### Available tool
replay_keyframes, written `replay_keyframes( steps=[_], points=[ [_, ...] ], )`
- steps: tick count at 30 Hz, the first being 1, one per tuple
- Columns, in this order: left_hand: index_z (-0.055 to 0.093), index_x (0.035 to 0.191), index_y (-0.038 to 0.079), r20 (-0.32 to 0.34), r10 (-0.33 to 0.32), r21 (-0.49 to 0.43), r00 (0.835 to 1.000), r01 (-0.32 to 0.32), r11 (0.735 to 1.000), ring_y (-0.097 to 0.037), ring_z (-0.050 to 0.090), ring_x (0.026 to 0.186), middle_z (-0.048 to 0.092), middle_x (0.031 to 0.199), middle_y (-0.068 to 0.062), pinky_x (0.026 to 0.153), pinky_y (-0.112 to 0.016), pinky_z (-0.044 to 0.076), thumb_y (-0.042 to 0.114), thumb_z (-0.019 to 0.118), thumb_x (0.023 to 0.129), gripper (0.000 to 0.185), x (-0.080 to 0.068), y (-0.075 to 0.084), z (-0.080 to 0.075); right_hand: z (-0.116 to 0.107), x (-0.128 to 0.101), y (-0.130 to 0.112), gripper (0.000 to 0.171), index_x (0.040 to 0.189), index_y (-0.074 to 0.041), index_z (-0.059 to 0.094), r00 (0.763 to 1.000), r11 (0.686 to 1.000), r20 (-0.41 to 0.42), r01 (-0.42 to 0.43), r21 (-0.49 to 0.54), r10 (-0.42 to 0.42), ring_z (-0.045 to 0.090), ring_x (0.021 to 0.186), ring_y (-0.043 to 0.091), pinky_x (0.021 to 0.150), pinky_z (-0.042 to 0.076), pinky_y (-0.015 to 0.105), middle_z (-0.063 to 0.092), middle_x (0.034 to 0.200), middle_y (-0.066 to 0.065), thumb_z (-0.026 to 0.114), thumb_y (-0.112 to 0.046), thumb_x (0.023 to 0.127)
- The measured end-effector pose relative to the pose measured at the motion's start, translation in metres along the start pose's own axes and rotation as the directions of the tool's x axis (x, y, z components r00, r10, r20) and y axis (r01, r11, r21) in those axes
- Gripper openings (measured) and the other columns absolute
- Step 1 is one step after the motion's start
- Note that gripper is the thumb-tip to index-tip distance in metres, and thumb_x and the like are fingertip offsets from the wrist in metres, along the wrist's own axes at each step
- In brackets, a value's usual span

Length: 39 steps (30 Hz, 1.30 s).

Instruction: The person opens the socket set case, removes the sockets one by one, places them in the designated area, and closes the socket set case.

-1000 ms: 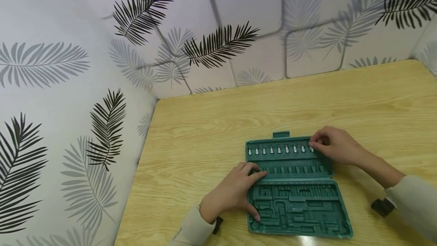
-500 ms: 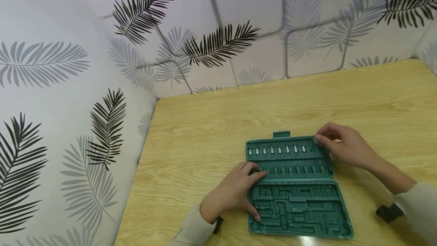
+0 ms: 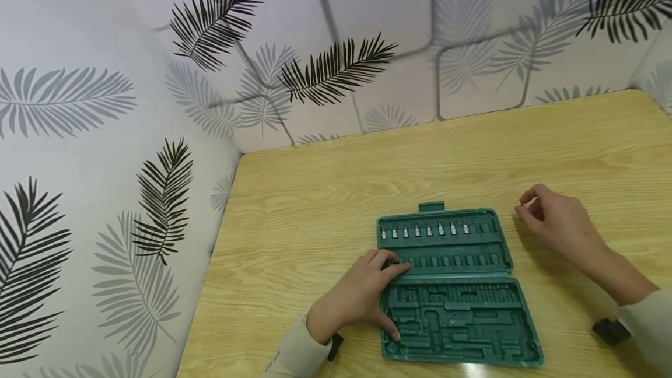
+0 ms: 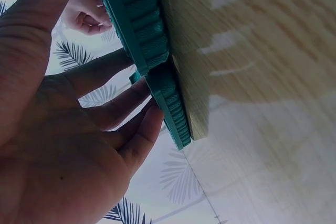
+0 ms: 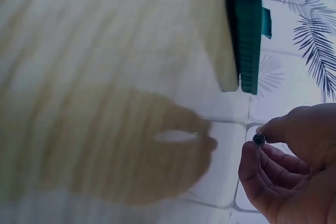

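Observation:
A green plastic tool case (image 3: 451, 248) lies unfolded on the table, its two halves full of moulded slots. Several small silver bit sockets (image 3: 428, 230) stand in a row along the upper half, while the slots at the row's right end are bare. My left hand (image 3: 357, 293) rests on the case's left side, fingers over the upper half and thumb on the lower. Seen from the left wrist, its fingers (image 4: 139, 142) touch the case edge. Right of the case, my right hand (image 3: 564, 223) pinches a small round metal bit socket (image 5: 259, 139) between thumb and fingertip.
The pale wood table (image 3: 315, 209) reaches back to a wall (image 3: 383, 92) with a leaf pattern. A second patterned wall (image 3: 115, 179) runs along the left. A latch tab (image 3: 431, 206) sticks out from the case's far edge.
My right hand has lifted a bit socket out of the right end of the row and carried it rightward, clear of the case. My left hand has stayed in place.

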<state>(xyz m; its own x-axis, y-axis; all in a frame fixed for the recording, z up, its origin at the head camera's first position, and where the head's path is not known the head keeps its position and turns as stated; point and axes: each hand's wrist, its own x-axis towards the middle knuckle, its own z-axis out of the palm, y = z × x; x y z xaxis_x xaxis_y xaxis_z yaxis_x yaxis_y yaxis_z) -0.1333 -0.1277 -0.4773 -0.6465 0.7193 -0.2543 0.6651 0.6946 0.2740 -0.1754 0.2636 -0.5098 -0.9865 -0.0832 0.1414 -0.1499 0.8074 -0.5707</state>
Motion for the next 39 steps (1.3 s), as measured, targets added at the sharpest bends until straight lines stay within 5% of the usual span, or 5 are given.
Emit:
replay_keyframes(
  steps=[10,19,39],
  points=[
    [0.052,0.164,0.020,0.004,-0.008,-0.008,1.000,0.008,1.000,-0.021,0.052,0.139,0.052,0.156,-0.004,0.122,-0.037,0.047,0.064,0.102,0.062,0.121,0.000,0.000,0.001,0.002,-0.002,0.006,0.014,0.099,0.006,0.062,1.000,0.997,0.002,0.004,-0.075,-0.004,0.057,0.059,0.015,0.052,0.041,0.028,0.068,0.071,0.011,0.070,-0.006,0.101],
    [0.052,0.164,0.020,0.002,-0.004,-0.006,1.000,0.004,1.000,-0.021,0.052,0.139,0.052,0.156,-0.004,0.122,-0.037,0.047,0.065,0.102,0.062,0.122,0.000,-0.002,0.002,-0.001,-0.002,0.010,0.015,0.098,0.005,0.062,0.994,0.997,0.097,-0.051,-0.062,0.057,0.058,0.064,0.019,0.054,0.042,0.030,0.068,0.076,0.015,0.070,-0.007,0.102],
    [0.052,0.164,0.020,0.004,-0.005,-0.020,1.000,0.005,1.000,-0.020,0.051,0.139,0.051,0.157,-0.004,0.123,-0.038,0.046,0.066,0.102,0.062,0.122,0.000,-0.003,0.003,0.001,-0.002,0.010,0.018,0.094,0.003,0.061,0.996,0.996,0.065,-0.049,-0.070,0.054,0.053,0.064,0.020,0.053,0.038,0.028,0.065,0.075,0.014,0.070,-0.010,0.102]
  ],
)
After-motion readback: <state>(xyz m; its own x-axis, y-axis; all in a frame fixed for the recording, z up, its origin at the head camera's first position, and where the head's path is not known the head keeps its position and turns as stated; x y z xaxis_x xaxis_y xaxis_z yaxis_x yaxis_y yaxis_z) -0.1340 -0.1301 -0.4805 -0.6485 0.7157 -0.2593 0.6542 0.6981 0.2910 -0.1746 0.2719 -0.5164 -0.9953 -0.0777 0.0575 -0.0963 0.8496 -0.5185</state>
